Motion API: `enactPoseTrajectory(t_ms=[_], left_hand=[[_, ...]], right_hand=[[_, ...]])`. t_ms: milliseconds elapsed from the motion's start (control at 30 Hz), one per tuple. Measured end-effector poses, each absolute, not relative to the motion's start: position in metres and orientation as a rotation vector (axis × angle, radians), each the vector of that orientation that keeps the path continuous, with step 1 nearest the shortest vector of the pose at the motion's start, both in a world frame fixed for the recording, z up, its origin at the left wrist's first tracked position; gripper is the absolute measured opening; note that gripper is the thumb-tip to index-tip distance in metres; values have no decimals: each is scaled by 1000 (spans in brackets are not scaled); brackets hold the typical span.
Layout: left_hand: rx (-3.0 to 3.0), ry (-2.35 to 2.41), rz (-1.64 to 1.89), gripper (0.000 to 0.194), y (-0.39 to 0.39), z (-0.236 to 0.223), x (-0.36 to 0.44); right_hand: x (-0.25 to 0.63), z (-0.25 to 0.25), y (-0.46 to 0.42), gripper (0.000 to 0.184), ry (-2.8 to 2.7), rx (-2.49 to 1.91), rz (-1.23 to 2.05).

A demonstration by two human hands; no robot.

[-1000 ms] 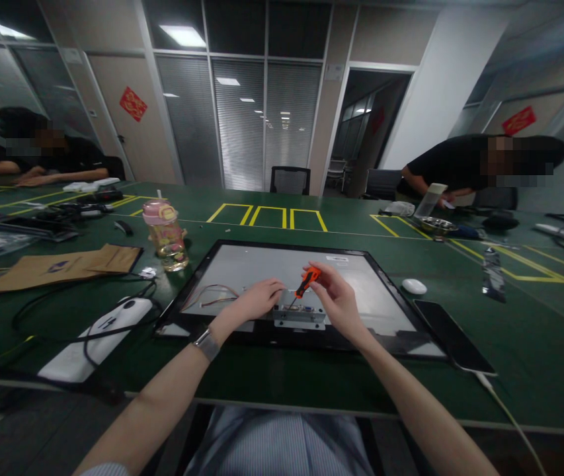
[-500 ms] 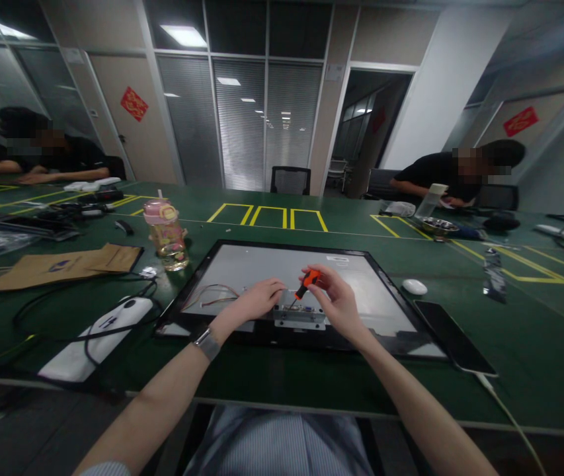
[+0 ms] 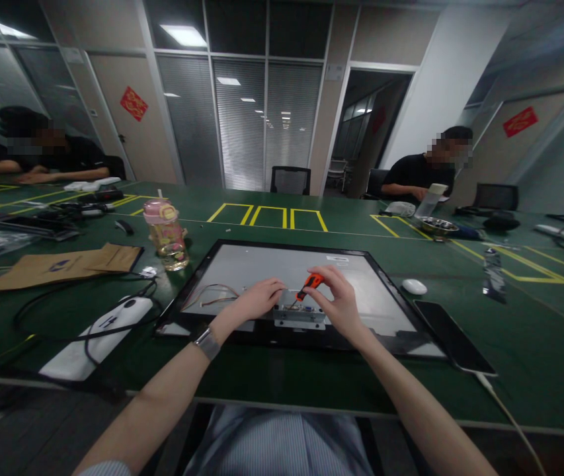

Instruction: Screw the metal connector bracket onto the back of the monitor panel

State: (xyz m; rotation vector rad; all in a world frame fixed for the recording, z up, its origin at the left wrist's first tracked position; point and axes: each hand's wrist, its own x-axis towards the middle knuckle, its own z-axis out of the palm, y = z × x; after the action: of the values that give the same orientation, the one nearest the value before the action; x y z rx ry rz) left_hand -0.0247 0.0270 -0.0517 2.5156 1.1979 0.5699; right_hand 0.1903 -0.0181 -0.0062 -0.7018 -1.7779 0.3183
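"One screwdriver (image 3: 310, 285), orange and black: where?"

"Right hand (image 3: 337, 299) grips it, tilted, tip down at the silver bracket (image 3: 299, 318) on the grey, black-framed panel (image 3: 262, 262). Left hand (image 3: 258, 298) at bracket's left end; cannot tell whether it grips."

"Writing?"

"White label (image 3: 337, 258) on panel, too small to read. Blue print (image 3: 57, 266) on the brown paper bag (image 3: 28, 273), illegible."

Tabletop (image 3: 348, 218) open beyond far edge of panel (image 3: 272, 264). Left side: upright bottle (image 3: 165, 235); right: phone (image 3: 455, 338), rounded white object (image 3: 414, 287).
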Motion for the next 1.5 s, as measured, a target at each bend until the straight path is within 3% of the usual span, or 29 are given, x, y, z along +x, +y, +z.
enactPoseTrajectory(t_ms=[167,367,667,967,1500], left_hand=[[2537,1195,552,34,29,-54,-24],[2519,1197,561,32,27,-51,-24],[2519,1209,549,33,30,-54,-24],[2499,1216,538,35,28,-51,-26],[2488,1228,542,34,27,-50,-24]], right_hand=[[188,-9,-18,36,-1788,-593,604],[188,-13,-15,29,-1739,-708,381],[193,-10,-14,41,-1535,-619,678],[201,-6,-15,32,-1597,-764,-100],[197,-10,-14,30,-1637,-767,-89]])
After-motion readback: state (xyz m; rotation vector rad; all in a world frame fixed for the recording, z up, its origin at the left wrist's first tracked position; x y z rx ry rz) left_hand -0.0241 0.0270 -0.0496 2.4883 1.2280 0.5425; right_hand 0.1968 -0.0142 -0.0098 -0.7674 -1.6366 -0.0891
